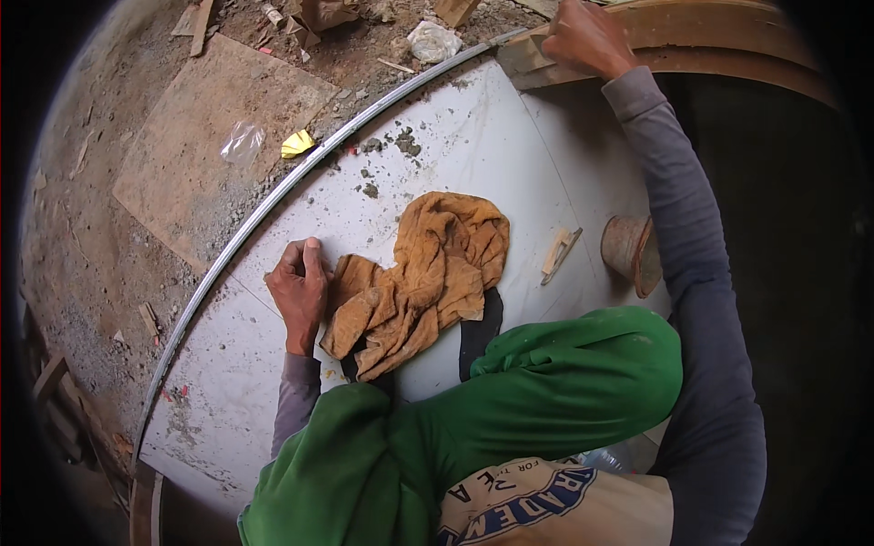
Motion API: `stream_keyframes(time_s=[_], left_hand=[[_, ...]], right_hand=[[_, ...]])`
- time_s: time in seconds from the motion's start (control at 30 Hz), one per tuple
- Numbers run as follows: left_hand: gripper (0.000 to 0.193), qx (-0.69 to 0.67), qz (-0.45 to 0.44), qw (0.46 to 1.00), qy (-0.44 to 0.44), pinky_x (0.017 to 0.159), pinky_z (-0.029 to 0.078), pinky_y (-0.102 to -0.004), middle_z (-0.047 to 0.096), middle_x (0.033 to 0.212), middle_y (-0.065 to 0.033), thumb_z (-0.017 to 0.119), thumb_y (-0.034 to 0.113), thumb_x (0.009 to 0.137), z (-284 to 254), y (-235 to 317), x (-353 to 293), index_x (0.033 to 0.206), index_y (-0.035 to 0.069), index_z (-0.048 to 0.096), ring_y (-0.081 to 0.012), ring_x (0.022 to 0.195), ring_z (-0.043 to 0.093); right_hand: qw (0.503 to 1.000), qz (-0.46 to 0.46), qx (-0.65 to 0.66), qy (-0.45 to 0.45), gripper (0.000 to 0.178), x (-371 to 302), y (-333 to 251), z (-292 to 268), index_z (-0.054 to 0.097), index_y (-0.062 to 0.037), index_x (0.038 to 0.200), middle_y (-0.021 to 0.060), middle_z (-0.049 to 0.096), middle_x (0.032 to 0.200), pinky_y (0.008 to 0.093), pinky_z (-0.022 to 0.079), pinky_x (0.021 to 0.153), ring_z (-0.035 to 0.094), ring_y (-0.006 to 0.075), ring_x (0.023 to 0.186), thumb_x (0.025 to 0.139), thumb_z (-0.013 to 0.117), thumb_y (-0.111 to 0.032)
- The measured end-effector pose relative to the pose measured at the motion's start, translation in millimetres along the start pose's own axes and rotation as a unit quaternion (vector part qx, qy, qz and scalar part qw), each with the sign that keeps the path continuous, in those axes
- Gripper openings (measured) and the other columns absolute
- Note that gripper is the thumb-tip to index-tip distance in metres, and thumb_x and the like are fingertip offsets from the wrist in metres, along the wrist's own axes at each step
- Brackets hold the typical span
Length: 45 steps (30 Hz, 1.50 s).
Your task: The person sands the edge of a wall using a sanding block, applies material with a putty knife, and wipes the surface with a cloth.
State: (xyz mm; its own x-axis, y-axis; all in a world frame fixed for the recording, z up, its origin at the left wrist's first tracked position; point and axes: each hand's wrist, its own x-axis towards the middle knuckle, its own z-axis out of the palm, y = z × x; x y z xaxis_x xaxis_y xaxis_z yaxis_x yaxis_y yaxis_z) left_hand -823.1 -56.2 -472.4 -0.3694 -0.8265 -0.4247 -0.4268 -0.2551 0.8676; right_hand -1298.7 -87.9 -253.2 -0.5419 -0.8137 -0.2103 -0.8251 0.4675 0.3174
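Observation:
My left hand [299, 287] rests on the white tiled surface [492, 136] with its fingers curled in. Just to its right lies a crumpled brown cloth [432, 273], which spreads toward my legs. My right hand [592, 41] reaches to the far right and is closed beside the end of a curved wooden board [710, 36]. Whatever either hand may hold is hidden by its fingers. A silvery metal strip [238, 238] follows the curved far edge of the tiles.
A small wooden piece [560, 255] and a rusty can [630, 250] stand between the cloth and my right arm. Grey crumbs [405, 143] dot the tiles. Past the strip lie a dusty board [209, 127], a yellow scrap [297, 143] and clear plastic [241, 143] on dirt.

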Motion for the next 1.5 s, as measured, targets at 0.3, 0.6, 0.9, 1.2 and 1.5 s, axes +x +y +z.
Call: stream_keyframes(time_s=[0.3, 0.6, 0.9, 1.2, 1.5], left_hand=[[0.033, 0.01, 0.006, 1.0, 0.029, 0.056, 0.048, -0.0264, 0.066, 0.064, -0.001, 0.068, 0.027, 0.111, 6.8, 6.0, 1.3, 0.094, 0.0, 0.076, -0.0063, 0.056, 0.06], [0.032, 0.019, -0.002, 0.999, 0.027, 0.056, 0.048, -0.0258, 0.065, 0.065, 0.0009, 0.068, 0.026, 0.111, 4.7, -2.7, -2.7, 0.094, 0.001, 0.077, -0.0055, 0.056, 0.06], [0.031, 0.036, 0.017, 0.999, 0.037, 0.057, 0.049, -0.0257, 0.067, 0.066, -0.0001, 0.069, 0.027, 0.11, 8.0, 0.4, 2.8, 0.095, 0.001, 0.076, -0.0058, 0.056, 0.06], [0.032, 0.002, -0.019, 0.999, 0.042, 0.057, 0.05, -0.0248, 0.067, 0.067, 0.0006, 0.069, 0.029, 0.11, 8.5, 0.6, 1.1, 0.095, 0.002, 0.076, -0.0051, 0.058, 0.062], [0.031, 0.03, 0.002, 0.999, 0.031, 0.057, 0.051, -0.0242, 0.068, 0.068, 0.0007, 0.07, 0.028, 0.11, 7.2, 5.6, -0.9, 0.097, 0.001, 0.077, -0.005, 0.057, 0.061]], right_hand=[[0.999, 0.036, 0.003, -0.021, 0.027, -12.5, 2.3, -4.5, 0.077, 0.007, 0.086, 0.0296, 0.076, 0.087, 0.0566, 0.059, 0.071, 0.077, 0.0481, 0.083, 0.08, 0.077, -0.02], [1.0, 0.001, -0.027, -0.008, 0.028, 0.3, -0.3, 24.7, 0.076, 0.01, 0.08, 0.0357, 0.071, 0.079, 0.0546, 0.059, 0.069, 0.076, 0.0498, 0.078, 0.077, 0.075, -0.018], [0.999, -0.026, -0.026, -0.018, 0.029, 18.7, -10.1, 9.5, 0.078, 0.008, 0.087, 0.0327, 0.076, 0.091, 0.0547, 0.061, 0.075, 0.078, 0.0477, 0.087, 0.077, 0.077, -0.02], [0.991, -0.077, -0.104, 0.022, 0.034, 42.1, -10.2, 61.4, 0.078, 0.0055, 0.092, 0.0295, 0.077, 0.091, 0.0536, 0.061, 0.076, 0.078, 0.0455, 0.09, 0.077, 0.08, -0.025], [0.996, -0.052, -0.073, -0.007, 0.033, 33.2, -15.7, 38.9, 0.078, 0.006, 0.094, 0.0304, 0.077, 0.095, 0.052, 0.062, 0.079, 0.078, 0.0458, 0.092, 0.08, 0.079, -0.024]])
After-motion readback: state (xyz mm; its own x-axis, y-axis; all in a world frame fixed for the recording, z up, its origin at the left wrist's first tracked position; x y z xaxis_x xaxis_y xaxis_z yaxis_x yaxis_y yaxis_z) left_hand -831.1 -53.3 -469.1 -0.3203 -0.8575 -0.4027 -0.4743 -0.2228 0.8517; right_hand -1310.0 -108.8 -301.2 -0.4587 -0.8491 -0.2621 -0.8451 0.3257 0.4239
